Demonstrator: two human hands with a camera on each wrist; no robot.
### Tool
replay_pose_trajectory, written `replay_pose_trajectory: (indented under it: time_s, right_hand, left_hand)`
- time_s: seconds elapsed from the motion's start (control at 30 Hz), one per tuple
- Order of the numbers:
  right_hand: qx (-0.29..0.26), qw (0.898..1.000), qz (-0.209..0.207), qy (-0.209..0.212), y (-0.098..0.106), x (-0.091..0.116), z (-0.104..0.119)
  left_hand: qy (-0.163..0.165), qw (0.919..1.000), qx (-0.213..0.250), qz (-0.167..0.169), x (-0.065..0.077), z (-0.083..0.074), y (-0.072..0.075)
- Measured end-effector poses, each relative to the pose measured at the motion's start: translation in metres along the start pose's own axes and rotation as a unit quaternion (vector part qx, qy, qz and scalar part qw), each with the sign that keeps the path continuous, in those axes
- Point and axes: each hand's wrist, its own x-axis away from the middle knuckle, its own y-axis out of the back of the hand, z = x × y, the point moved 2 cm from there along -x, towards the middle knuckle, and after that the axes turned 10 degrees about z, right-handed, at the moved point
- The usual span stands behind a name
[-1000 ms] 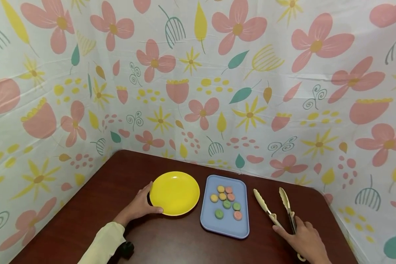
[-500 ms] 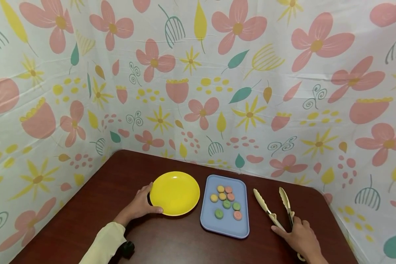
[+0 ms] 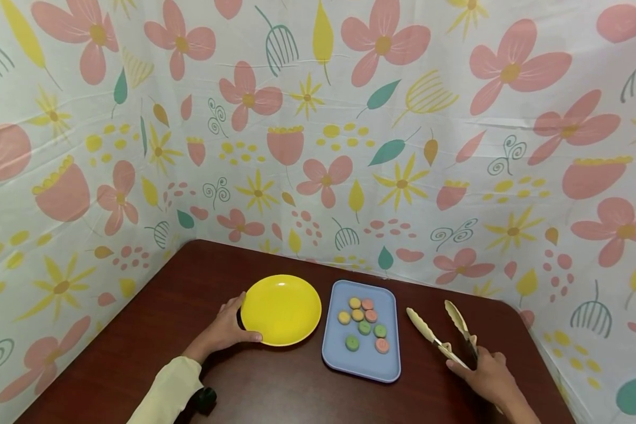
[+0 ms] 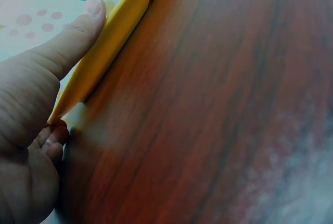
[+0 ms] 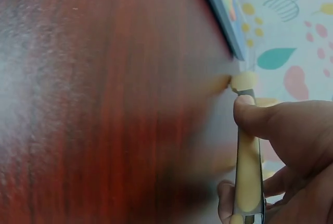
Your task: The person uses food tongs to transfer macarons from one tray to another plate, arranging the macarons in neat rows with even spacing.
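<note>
My left hand grips the near-left rim of a round yellow plate. In the left wrist view the thumb lies along one side of the plate, while the fingers curl at its lower edge. Cream-tipped tongs are in my right hand, arms spread apart and tips pointing away from me. The right wrist view shows the thumb pressing one arm of the tongs; the other arm is mostly hidden. Between the hands, a blue tray bears several small round cookie-like pieces in yellow, pink and green.
The dark brown wooden table meets a flower-patterned cloth at the back and sides. Below my left forearm is a small black object. The tray lies right of the plate, a little left of the tongs.
My right hand has shifted slightly right, and the tongs have turned a little with it, their tips a bit closer together. The left hand, plate and tray stay where they were.
</note>
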Motion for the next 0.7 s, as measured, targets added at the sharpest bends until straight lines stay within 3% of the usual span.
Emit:
replay_pose_trajectory:
  time_s: [0.23, 0.5, 0.7]
  right_hand:
    - [0.001, 1.000, -0.014, 0.015, 0.014, 0.007, -0.004]
    - [-0.012, 0.998, -0.045, 0.039, 0.028, 0.029, -0.004]
    - [0.018, 0.998, -0.046, 0.044, 0.041, 0.045, -0.002]
  left_hand:
    - [0.000, 1.0000, -0.002, -0.004, 0.000, 0.001, -0.001]
    - [0.007, 0.9999, 0.000, -0.007, 0.000, 0.002, -0.001]
    - [0.006, 1.0000, -0.001, -0.006, 0.000, 0.003, -0.001]
